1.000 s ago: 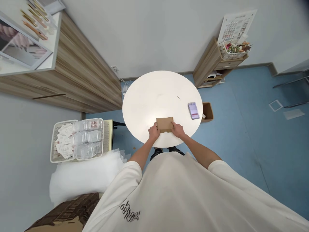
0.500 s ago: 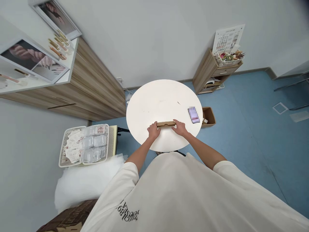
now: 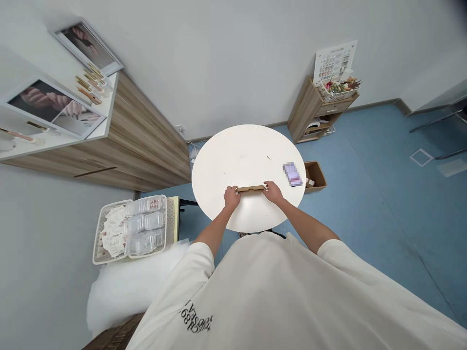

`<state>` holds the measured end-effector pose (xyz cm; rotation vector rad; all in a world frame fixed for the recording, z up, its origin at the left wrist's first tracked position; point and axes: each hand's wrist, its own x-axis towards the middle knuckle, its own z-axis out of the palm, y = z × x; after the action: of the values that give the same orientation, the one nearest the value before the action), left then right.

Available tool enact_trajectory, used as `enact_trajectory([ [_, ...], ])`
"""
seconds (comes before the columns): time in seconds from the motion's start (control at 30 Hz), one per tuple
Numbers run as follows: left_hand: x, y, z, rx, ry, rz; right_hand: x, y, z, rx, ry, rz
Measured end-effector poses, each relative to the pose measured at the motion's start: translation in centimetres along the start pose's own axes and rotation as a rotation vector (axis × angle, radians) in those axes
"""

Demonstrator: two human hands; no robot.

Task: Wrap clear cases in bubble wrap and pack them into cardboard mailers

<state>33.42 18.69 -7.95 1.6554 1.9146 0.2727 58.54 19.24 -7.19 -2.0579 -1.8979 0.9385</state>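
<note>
A narrow brown cardboard box (image 3: pixel 251 189) is at the near half of the round white table (image 3: pixel 244 150), its long side running left to right. My left hand (image 3: pixel 232 198) is closed around its left end, and my right hand (image 3: pixel 273 192) grips the right end with the fingers bent over the corner. A small notch shows in the middle of the box's edge. Whether the box rests on the table or is held slightly above it, I cannot tell. To the right of my right hand lies a purple, blurred-out flat object (image 3: pixel 293 174).
White baskets (image 3: pixel 95 243) with clear plastic packs and cards stand at the left, above white bubble-wrap-like sheeting (image 3: pixel 124 291). A wooden cabinet (image 3: pixel 146 131) is at the back left. An open carton (image 3: pixel 315 175) sits on the floor right of the table, near a small wooden shelf (image 3: pixel 301 114).
My right hand has shifted slightly to the right along the box's end, its fingers more bent. My left hand still holds the left end. The whole view has tilted a little.
</note>
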Motion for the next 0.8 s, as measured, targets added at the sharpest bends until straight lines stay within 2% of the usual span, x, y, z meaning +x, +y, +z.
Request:
enact_trajectory([
  [0.2,1.2,-0.1,0.4,-0.074,0.021,0.006,0.9,-0.4,0.2,0.060,0.065,0.029],
  [0.4,1.6,-0.1,0.5,-0.122,0.009,0.042,1.1,-0.8,0.4,0.057,0.061,0.021],
  [0.8,0.7,1.1,-0.8,0.011,0.020,0.168,0.8,-1.7,-0.1,-0.153,0.010,-0.096],
])
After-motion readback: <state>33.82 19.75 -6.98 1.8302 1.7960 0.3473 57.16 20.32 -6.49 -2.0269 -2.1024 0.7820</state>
